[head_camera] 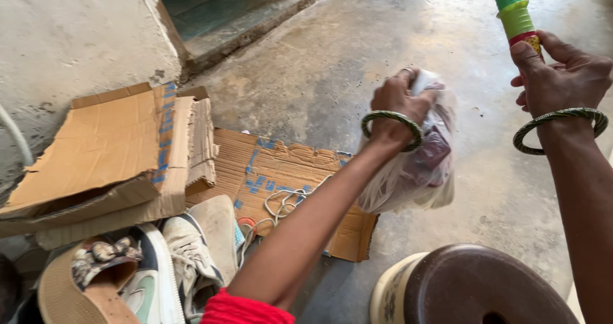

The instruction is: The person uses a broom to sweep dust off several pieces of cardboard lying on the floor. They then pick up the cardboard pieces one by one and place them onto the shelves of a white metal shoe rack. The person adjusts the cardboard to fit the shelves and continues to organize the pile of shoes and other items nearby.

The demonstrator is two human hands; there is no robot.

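My left hand (401, 100) is closed around the gathered top of a thin clear plastic bag (415, 171) that hangs below it, with something dark red inside. A green bangle sits on that wrist. My right hand (562, 75), also wearing a green bangle, grips the lower end of a green stick handle (514, 11) that has a yellow-green band and a red ring and runs up out of view. The two hands are held apart above a grey concrete floor.
Torn cardboard sheets (115, 151) lie at the left, one flat piece (281, 171) with a coil of white cord (284, 203) on it. Shoes and a sandal (159, 266) sit at the lower left. A brown-topped round stool (472, 286) stands at the lower right. A step and doorway (242, 24) are at the top.
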